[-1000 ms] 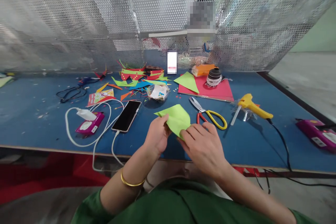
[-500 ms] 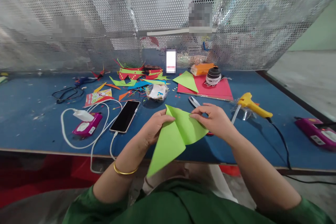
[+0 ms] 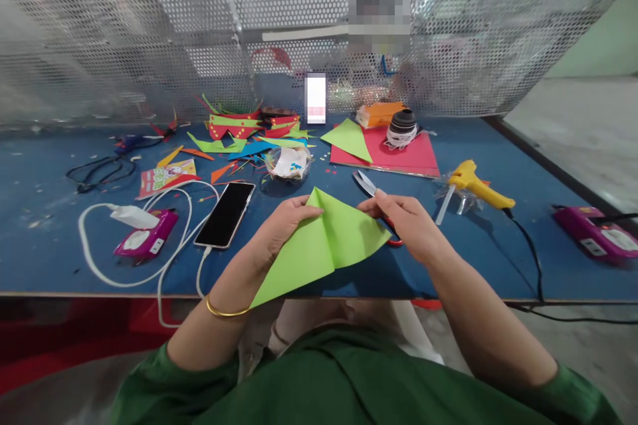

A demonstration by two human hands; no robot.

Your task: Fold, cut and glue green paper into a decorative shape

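Observation:
A creased sheet of light green paper (image 3: 309, 249) hangs over the table's front edge, folded into a ridge near its top. My left hand (image 3: 286, 222) pinches it at the upper left, thumb on top. At the sheet's right side, my right hand (image 3: 399, 216) has its fingers closed at the edge, partly under the thumb; whether they grip paper or the scissors is unclear. The scissors (image 3: 367, 184) lie at that hand, blades pointing up left and a red handle showing below the fingers.
Left are a black phone (image 3: 225, 215), white cable and purple power strip (image 3: 146, 235). Behind stand a bowl of scraps (image 3: 288, 165), cut paper masks (image 3: 234, 126) and red sheets (image 3: 423, 156). A yellow glue gun (image 3: 478, 186) lies right. A mesh screen (image 3: 299, 0) rises behind.
The green sheet has turned, its lower tip swinging left and up to my left wrist. My right hand has moved slightly down on its right edge. The view has shifted a little.

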